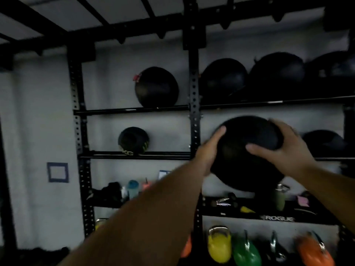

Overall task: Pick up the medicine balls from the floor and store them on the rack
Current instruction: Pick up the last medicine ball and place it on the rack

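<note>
I held a black ball (247, 150) between both palms, left hand (209, 150) on its left side, right hand (284, 148) on its right. It was raised in front of the rack (194, 104), level with the middle shelf, below the stored balls (223, 77).

Both arms raised forward; left grip (208, 150) and right grip (284, 148) spread, palms facing inward.

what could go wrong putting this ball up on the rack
1. The ball is held only by the left hand and right hand pressing on its sides, with nothing under it; a slip could drop it onto the bottles and kettlebells below.
2. The shelf rails look narrow, so a ball set off-centre might roll off.
3. The picture is dim and blurred, so judging the gap beside the next ball may be hard.
</note>
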A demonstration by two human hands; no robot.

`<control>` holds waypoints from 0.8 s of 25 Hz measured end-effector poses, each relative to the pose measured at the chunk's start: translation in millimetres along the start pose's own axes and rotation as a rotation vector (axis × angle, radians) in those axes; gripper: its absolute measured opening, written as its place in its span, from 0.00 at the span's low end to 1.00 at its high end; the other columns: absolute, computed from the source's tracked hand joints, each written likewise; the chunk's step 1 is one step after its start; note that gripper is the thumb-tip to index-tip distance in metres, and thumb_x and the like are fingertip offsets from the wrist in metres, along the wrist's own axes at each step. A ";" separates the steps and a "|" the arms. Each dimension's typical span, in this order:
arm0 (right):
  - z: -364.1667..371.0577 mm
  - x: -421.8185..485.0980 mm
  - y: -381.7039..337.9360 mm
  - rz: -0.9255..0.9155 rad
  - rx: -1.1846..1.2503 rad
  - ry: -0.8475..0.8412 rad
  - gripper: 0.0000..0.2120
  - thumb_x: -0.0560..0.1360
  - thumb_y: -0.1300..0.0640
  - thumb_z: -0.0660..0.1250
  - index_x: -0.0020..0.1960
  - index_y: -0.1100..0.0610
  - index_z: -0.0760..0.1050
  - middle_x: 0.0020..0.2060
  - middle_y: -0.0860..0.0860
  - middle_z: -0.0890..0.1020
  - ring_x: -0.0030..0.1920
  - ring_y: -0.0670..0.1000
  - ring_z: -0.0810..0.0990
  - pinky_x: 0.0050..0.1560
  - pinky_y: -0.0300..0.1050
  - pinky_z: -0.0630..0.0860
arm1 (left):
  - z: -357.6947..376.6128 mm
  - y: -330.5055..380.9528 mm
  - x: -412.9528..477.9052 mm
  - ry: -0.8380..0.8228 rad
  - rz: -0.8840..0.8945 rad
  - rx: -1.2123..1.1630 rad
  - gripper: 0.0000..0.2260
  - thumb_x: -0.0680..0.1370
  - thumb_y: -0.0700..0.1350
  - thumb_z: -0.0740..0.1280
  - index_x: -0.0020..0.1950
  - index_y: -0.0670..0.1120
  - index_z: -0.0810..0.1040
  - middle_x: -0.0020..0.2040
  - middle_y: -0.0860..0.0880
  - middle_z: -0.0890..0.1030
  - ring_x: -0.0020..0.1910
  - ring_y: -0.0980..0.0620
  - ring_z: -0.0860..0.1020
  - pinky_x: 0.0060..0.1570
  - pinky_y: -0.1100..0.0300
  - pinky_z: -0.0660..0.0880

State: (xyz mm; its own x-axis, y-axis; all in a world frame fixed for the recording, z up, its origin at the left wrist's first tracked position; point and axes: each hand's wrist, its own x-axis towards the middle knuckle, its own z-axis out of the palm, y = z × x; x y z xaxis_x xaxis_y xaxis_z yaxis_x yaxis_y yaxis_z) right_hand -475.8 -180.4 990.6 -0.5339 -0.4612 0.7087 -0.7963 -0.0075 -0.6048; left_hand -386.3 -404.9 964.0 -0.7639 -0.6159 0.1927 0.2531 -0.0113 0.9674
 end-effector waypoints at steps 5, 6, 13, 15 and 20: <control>72.3 83.1 -47.4 -0.110 0.157 -0.008 0.69 0.47 0.16 0.73 0.82 0.43 0.62 0.78 0.54 0.70 0.76 0.58 0.72 0.76 0.59 0.71 | -72.1 102.5 12.1 0.088 0.143 0.057 0.53 0.48 0.75 0.83 0.68 0.48 0.87 0.61 0.41 0.89 0.62 0.38 0.87 0.71 0.44 0.79; 92.2 95.9 -43.2 -0.120 0.187 -0.012 0.67 0.49 0.17 0.74 0.82 0.43 0.62 0.78 0.54 0.69 0.76 0.59 0.72 0.75 0.60 0.72 | -82.3 109.6 21.6 0.129 0.152 0.071 0.53 0.48 0.76 0.83 0.67 0.48 0.86 0.61 0.42 0.90 0.61 0.38 0.87 0.71 0.43 0.79; 228.9 199.6 23.8 -0.106 0.284 -0.169 0.63 0.52 0.19 0.76 0.82 0.36 0.58 0.79 0.52 0.66 0.78 0.59 0.68 0.75 0.65 0.71 | -165.2 85.2 123.1 0.344 0.138 0.130 0.52 0.49 0.78 0.80 0.65 0.49 0.88 0.58 0.42 0.91 0.59 0.38 0.88 0.67 0.40 0.81; 264.6 226.9 40.4 -0.126 0.278 -0.211 0.64 0.51 0.19 0.76 0.82 0.36 0.59 0.79 0.52 0.65 0.79 0.59 0.67 0.77 0.64 0.70 | -185.7 73.6 153.0 0.414 0.142 0.133 0.48 0.54 0.77 0.80 0.64 0.47 0.88 0.56 0.42 0.91 0.57 0.39 0.89 0.65 0.41 0.83; 340.8 277.4 80.3 -0.103 0.260 -0.233 0.62 0.51 0.19 0.77 0.80 0.34 0.59 0.77 0.51 0.66 0.78 0.58 0.67 0.77 0.64 0.69 | -236.8 52.1 234.9 0.470 0.176 0.121 0.44 0.56 0.72 0.79 0.63 0.46 0.87 0.54 0.42 0.91 0.55 0.39 0.89 0.63 0.41 0.84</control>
State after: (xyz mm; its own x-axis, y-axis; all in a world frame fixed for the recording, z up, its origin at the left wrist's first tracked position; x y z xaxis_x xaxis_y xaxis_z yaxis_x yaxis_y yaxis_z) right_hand -591.0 -611.4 1014.9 -0.3522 -0.6356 0.6870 -0.7274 -0.2760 -0.6282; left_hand -412.0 -736.7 1020.8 -0.3600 -0.8879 0.2864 0.2619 0.1984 0.9445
